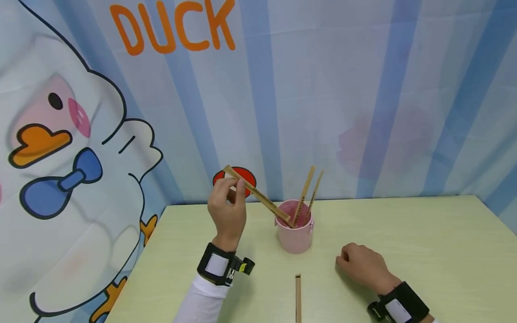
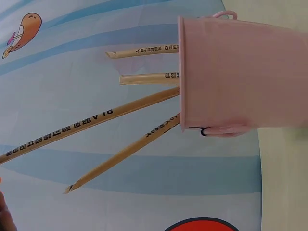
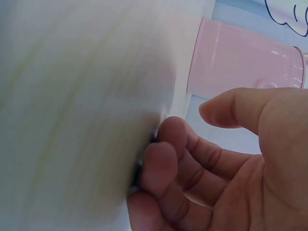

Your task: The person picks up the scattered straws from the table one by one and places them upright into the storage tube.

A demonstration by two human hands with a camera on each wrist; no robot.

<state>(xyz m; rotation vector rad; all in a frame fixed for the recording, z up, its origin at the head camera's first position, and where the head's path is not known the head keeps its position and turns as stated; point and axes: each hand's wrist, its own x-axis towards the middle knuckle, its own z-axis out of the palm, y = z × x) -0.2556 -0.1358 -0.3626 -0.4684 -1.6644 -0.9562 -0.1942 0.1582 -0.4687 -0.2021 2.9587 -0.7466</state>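
My left hand pinches a long brown printed straw near its upper end, left of a pink bucket. The straw slants down to the right, and its lower end is at the bucket's mouth. Several similar straws lean out of the bucket, among them one straw tilted right. From the left wrist, the held straw runs to the bucket rim, with only a bit of a fingertip at the edge. My right hand rests on the table right of the bucket, fingers loosely curled, holding nothing.
Another brown straw lies on the pale yellow table in front of the bucket, cut off by the lower frame edge. A blue striped cloth with a duck print hangs behind the table and along its left side.
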